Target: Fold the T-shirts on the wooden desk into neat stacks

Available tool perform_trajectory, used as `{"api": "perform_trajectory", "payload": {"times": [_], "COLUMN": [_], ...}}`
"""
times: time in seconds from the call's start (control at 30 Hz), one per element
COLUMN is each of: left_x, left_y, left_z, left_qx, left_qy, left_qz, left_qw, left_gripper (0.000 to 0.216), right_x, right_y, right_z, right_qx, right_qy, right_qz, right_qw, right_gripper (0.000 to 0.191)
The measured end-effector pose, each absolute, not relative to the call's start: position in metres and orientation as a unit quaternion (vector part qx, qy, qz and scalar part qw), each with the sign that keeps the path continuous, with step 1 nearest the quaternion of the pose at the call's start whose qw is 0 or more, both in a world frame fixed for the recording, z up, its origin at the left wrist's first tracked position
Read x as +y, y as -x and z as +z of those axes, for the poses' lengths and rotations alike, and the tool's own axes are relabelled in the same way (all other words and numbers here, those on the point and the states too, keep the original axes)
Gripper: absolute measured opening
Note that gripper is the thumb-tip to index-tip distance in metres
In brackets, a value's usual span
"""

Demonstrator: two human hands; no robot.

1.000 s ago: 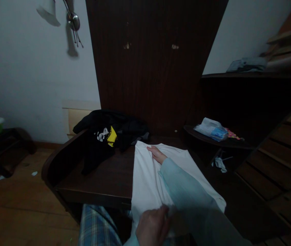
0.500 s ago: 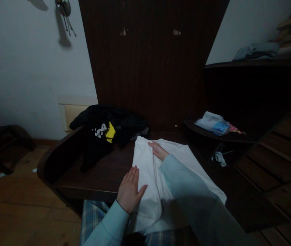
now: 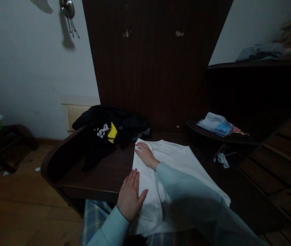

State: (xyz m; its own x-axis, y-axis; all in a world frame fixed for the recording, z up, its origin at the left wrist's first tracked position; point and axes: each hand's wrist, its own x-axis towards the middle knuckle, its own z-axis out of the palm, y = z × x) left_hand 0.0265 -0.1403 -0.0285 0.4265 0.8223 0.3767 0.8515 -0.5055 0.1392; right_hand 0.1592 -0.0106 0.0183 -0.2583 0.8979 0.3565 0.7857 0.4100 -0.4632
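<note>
A white garment [image 3: 178, 160] lies spread on the dark wooden table [image 3: 101, 176] in front of me, its near edge hanging over toward my lap. My left hand [image 3: 130, 196] lies flat with fingers stretched out on the garment's near left edge. My right hand [image 3: 146, 154] rests palm down, fingers extended, on the far left corner of the same cloth. Neither hand grips anything. My light blue right sleeve [image 3: 186, 194] covers much of the garment's middle.
A black garment with a white and yellow print [image 3: 107, 131] is heaped at the table's far left. A plastic packet [image 3: 215, 124] sits on a small round shelf at right. A dark wardrobe [image 3: 153, 61] stands behind. Wooden floor [image 3: 19, 205] spreads to the left.
My left hand rose from the garment's near hem to lie flat on its left edge. My right hand slid left along the cloth to its far left corner.
</note>
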Motion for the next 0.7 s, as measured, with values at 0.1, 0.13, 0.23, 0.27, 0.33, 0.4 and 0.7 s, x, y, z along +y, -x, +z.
{"api": "perform_trajectory", "payload": {"times": [0.1, 0.13, 0.23, 0.27, 0.33, 0.4, 0.7], "left_x": [-0.146, -0.147, -0.149, -0.148, -0.148, -0.147, -0.144], "left_y": [-0.025, -0.024, -0.023, -0.023, -0.022, -0.023, -0.020], "left_z": [-0.029, -0.029, -0.028, -0.028, -0.027, -0.027, -0.008], "left_qx": [-0.497, -0.496, -0.495, -0.495, -0.496, -0.496, -0.492], "left_qy": [0.843, 0.844, 0.844, 0.844, 0.844, 0.843, 0.856], "left_qz": [-0.201, -0.201, -0.201, -0.200, -0.199, -0.201, -0.156], "left_qw": [0.044, 0.045, 0.045, 0.045, 0.046, 0.048, 0.015], "left_gripper": [0.060, 0.060, 0.060, 0.060, 0.059, 0.059, 0.061], "right_x": [-0.018, -0.017, -0.008, -0.005, 0.000, 0.001, 0.006], "right_y": [-0.147, -0.146, -0.146, -0.147, -0.147, -0.146, -0.152], "right_z": [0.007, 0.005, 0.005, 0.005, 0.006, 0.006, 0.023], "right_qx": [-0.803, -0.799, -0.787, -0.786, -0.785, -0.781, -0.720], "right_qy": [0.555, 0.568, 0.594, 0.597, 0.599, 0.604, 0.573], "right_qz": [0.098, 0.101, 0.108, 0.109, 0.111, 0.112, 0.292], "right_qw": [0.194, 0.167, 0.123, 0.116, 0.112, 0.115, 0.262], "right_gripper": [0.051, 0.054, 0.060, 0.062, 0.066, 0.068, 0.044]}}
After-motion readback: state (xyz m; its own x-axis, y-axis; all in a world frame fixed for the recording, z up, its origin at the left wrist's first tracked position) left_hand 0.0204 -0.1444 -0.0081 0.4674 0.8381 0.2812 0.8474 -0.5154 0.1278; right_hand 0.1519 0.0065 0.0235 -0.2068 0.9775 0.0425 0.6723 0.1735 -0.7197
